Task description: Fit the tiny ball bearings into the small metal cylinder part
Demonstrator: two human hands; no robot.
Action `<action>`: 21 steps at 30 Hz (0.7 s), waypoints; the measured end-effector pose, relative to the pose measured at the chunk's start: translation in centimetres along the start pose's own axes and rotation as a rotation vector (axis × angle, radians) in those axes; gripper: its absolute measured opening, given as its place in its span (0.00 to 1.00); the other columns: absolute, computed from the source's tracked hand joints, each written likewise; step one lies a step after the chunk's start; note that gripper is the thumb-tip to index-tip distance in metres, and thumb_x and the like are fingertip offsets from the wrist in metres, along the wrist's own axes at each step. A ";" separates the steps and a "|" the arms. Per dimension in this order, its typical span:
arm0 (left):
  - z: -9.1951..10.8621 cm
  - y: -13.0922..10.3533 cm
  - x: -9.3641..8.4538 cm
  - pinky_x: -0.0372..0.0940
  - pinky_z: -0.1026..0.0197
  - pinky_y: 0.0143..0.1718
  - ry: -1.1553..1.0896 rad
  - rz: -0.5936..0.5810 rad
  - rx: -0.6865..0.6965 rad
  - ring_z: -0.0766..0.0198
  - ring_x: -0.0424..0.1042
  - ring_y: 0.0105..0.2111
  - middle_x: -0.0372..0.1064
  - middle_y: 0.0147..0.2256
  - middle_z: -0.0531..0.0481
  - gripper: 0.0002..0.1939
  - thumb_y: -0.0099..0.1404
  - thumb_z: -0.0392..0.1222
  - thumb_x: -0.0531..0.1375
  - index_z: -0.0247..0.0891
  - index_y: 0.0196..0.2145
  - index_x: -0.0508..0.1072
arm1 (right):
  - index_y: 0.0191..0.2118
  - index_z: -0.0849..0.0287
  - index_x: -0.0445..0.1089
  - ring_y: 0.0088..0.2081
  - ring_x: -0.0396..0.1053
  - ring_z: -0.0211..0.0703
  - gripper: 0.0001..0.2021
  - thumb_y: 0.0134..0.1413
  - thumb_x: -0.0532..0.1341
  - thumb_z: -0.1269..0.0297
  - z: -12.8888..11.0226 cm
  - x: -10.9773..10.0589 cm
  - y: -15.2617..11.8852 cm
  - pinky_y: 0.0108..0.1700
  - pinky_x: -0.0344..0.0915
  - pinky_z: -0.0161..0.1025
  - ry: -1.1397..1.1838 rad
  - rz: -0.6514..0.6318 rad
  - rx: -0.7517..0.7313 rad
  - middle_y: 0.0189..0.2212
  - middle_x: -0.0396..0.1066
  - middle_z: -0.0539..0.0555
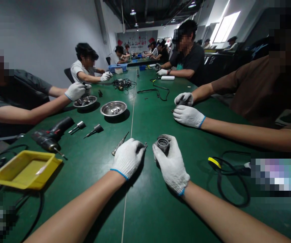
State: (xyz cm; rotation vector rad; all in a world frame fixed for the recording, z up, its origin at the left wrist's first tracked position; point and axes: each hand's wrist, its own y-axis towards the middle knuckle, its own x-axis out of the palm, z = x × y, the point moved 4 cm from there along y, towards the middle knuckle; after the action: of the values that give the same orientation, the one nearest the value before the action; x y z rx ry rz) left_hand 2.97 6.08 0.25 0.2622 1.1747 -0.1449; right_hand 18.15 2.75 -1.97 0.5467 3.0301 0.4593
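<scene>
White knitted gloves cover both my hands. My right hand is wrapped round a dark grey cylindrical part, its round, ringed opening facing up. Over the green table, my left hand has its fingers bent together at several tiny metal nuts; whether one is between the fingertips is hidden. A slim metal screwdriver lies just beyond my left hand, partly covered by it.
At the left are a yellow tray, a power drill, two metal bits and a steel bowl with small parts. A co-worker's gloved hands are at the right, near a black cable. Other people sit farther along.
</scene>
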 end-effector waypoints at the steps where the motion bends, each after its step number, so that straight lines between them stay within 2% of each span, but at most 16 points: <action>1: -0.1 0.0 0.0 0.72 0.54 0.47 -0.035 0.021 0.012 0.52 0.80 0.43 0.81 0.41 0.43 0.09 0.73 0.39 0.62 0.40 0.42 0.85 | 0.44 0.53 0.66 0.37 0.74 0.46 0.16 0.54 0.68 0.54 0.0 -0.1 0.1 0.43 0.74 0.46 -0.006 0.022 0.012 0.35 0.73 0.50; 4: -0.3 -0.3 -0.3 0.73 0.56 0.47 -0.207 0.124 0.084 0.55 0.80 0.41 0.80 0.38 0.46 0.08 0.72 0.39 0.63 0.40 0.40 0.85 | 0.40 0.53 0.65 0.33 0.72 0.45 0.17 0.49 0.70 0.52 -0.2 -0.2 0.4 0.40 0.74 0.45 -0.009 0.042 0.072 0.31 0.72 0.49; 9: 0.0 -1.3 -1.1 0.73 0.59 0.45 -0.435 0.304 0.198 0.60 0.78 0.37 0.79 0.35 0.49 0.07 0.71 0.38 0.63 0.40 0.38 0.83 | 0.33 0.54 0.67 0.30 0.71 0.45 0.18 0.49 0.72 0.49 -0.8 -0.1 0.8 0.35 0.72 0.43 0.006 -0.014 0.110 0.28 0.73 0.50; 15: 0.6 -2.0 -1.4 0.73 0.59 0.42 -0.459 0.381 0.307 0.61 0.77 0.35 0.77 0.35 0.48 0.07 0.73 0.39 0.63 0.39 0.38 0.81 | 0.32 0.54 0.69 0.30 0.72 0.46 0.20 0.47 0.73 0.46 -0.5 0.2 0.9 0.33 0.71 0.42 0.045 -0.076 0.174 0.27 0.73 0.51; 21: 0.6 -2.1 -1.5 0.73 0.59 0.43 -0.424 0.400 0.338 0.61 0.77 0.36 0.77 0.35 0.47 0.07 0.74 0.39 0.62 0.38 0.40 0.80 | 0.32 0.54 0.69 0.33 0.74 0.48 0.20 0.46 0.73 0.45 -0.3 0.1 1.0 0.38 0.73 0.44 0.022 -0.061 0.123 0.28 0.76 0.53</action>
State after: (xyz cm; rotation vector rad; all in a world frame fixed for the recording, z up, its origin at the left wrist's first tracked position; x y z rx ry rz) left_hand 2.40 3.87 1.55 0.7219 0.6547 -0.0426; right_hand 18.35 3.60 -1.42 0.4556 3.1012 0.2803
